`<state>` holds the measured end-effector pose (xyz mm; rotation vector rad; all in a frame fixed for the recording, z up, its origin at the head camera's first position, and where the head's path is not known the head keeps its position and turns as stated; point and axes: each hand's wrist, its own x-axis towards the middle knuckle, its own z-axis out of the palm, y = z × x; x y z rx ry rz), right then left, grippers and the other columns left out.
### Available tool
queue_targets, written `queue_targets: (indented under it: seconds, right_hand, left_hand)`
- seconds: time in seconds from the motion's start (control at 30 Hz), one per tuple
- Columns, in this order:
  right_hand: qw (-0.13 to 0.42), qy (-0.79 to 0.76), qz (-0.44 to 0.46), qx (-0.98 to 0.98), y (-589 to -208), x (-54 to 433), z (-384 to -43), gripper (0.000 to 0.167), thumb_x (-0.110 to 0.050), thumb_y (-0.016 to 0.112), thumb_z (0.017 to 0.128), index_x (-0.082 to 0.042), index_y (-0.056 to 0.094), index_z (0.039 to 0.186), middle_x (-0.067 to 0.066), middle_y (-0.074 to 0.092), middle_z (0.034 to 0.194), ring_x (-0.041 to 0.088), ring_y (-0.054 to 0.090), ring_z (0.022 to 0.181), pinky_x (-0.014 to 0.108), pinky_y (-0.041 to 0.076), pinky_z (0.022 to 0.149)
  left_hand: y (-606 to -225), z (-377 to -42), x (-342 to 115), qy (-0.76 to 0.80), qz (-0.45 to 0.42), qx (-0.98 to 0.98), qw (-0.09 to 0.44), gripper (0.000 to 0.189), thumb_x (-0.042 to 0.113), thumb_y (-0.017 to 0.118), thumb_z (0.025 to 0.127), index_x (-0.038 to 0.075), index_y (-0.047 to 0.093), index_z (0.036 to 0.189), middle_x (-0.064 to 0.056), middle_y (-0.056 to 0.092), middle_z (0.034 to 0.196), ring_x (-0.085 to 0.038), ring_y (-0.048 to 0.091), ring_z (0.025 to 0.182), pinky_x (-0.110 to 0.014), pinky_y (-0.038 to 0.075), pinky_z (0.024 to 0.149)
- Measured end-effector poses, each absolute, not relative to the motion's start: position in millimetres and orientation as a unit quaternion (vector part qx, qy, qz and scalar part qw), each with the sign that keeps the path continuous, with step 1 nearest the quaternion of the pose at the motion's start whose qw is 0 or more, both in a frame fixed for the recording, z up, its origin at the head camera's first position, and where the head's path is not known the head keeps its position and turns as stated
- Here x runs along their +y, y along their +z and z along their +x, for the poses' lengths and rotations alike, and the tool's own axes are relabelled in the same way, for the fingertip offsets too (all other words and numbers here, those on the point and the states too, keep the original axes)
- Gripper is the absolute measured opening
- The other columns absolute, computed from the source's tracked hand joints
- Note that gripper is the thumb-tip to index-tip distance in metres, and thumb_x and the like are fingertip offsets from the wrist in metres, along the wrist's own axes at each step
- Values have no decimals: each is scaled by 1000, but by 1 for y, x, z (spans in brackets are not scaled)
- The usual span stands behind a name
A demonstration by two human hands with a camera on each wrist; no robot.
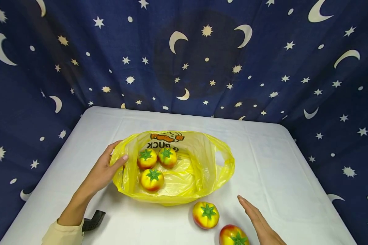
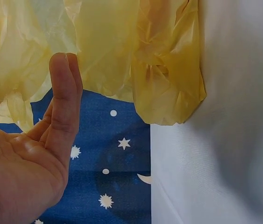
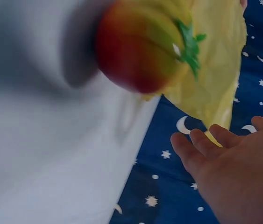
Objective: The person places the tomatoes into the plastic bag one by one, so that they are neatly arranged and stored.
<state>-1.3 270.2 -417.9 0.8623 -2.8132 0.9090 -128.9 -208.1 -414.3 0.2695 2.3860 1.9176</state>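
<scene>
Bag of thin, translucent yellow plastic [image 1: 159,198] stands on the desk [image 1: 276,170], which wears a white cloth, its mouth gaping upward. On its far wall, partly hidden black lettering [image 1: 154,145] shows backwards and seems to read G.DUCK, beneath an orange cartoon bill [image 1: 166,137]. Three glossy, round, yellow-and-red fruits [image 1: 153,183] with green star-shaped tops lie in the bag's left half, one nearer than the other two. The left hand [image 1: 105,166] pinches the bag's left rim, thumb inside. Near the bag's right end, a fourth fruit [image 1: 204,219] sits on the desk; a fifth [image 1: 230,233] lies nearer and farther right. The right hand [image 1: 260,223], right of both, holds nothing, fingers extended side by side. A dark blue curtain [image 1: 202,102] with pale moons and stars hangs at the far side.
</scene>
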Motion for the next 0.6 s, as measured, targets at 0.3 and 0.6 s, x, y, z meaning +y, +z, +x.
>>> queue_targets:
  seconds: [0.3,0.6]
  right_hand:
    - [64,288,236,-926,-456,262,8,118,-35,91,68,-13,22,161,-7,33,157,-2,39,132,30,54,85]
    - [49,384,210,-898,-489,266,8,108,-20,88,75,-16,21,160,-30,24,151,-3,49,124,27,54,84]
  left_hand:
    - [-416,-129,-209,624,91,775,34,59,22,54,107,6,24,155,-29,55,130,-18,69,91,-30,58,76]
    - [-416,-129,-208,620,80,779,42,61,25,55,106,6,24,155,-28,57,129,-20,69,90,-30,58,76]
